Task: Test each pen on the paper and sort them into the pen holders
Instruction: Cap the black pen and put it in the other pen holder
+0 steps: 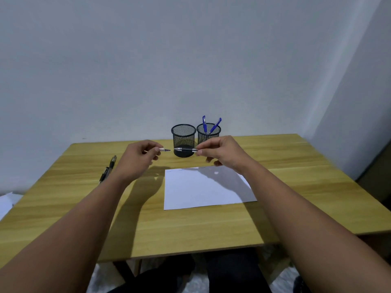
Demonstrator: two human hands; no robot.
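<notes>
Both hands are hovering above the desk (190, 225), in front of the two mesh holders. The left hand (139, 157) is pinching a pen cap (165, 149) between thumb and fingertips, its tip pointing toward three o'clock. The right hand (220, 152) is pinching the black pen (185, 149) by its barrel, with the nib pointing toward nine o'clock at the cap; a small gap is showing between the two. The paper (203, 191) is lying flat on the desk at six o'clock from the hands, partly under the right forearm's shadow. The left holder (183, 140) is standing just behind the pen; the right holder (208, 133), touching or just beside it at three o'clock, is carrying two blue pens (215, 125), both leaning. Another dark pen (108, 169) is lying on the desk at nine o'clock, beside the left wrist.
</notes>
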